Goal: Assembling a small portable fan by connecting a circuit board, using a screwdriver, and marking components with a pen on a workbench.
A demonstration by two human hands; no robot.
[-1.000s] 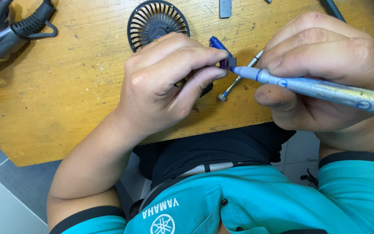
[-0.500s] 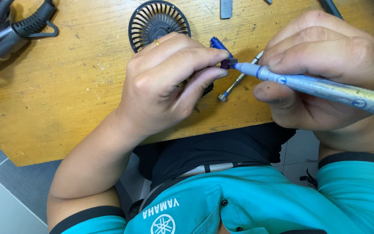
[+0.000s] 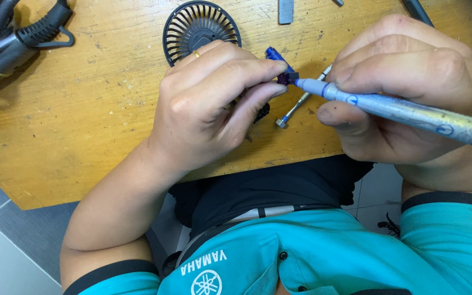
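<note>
**Both hands pinching at the bench edge**

Head view: your left hand [image 3: 214,106] has its fingers [image 3: 247,68] curled tight, pinching one small dark-blue part [image 3: 280,64] between thumb and forefinger, held just above the wooden bench [image 3: 83,125]. One gold ring sits on that hand. Your right hand [image 3: 411,87] has its fingers pressed together around one blue pen-shaped tool [image 3: 400,109], its pale tip touching the blue part. Just under the tip, one thin metal rod [image 3: 298,104] lies flat on the bench. One round black fan grille [image 3: 200,27] lies behind your left hand, partly covered by it. One black corded tool [image 3: 22,35] sits far left, well apart. Two small metal pieces at the top edge, cropped, cannot tell what.
</note>
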